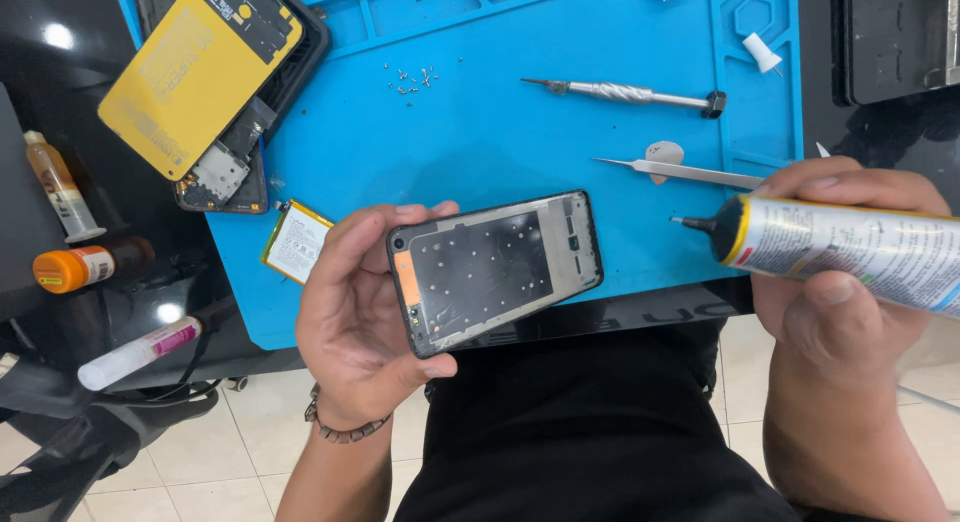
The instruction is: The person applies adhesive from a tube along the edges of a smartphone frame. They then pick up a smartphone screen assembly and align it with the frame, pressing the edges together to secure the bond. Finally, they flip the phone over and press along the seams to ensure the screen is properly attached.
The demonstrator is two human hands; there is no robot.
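On the dark desk at far left lie small glue bottles (60, 187). A blue work mat (480, 132) carries a yellow-backed phone (205, 77), loose screws (412, 79), a screwdriver (625, 94) and tweezers (680, 170). The left hand (355, 317) grips a phone frame (495, 270) over the mat's near edge; the right hand (850, 272) clenches an adhesive tube (850, 250). Pale floor tiles show below.

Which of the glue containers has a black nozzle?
The large tube in the right hand; the three bottles at the left edge have orange or pale tops.
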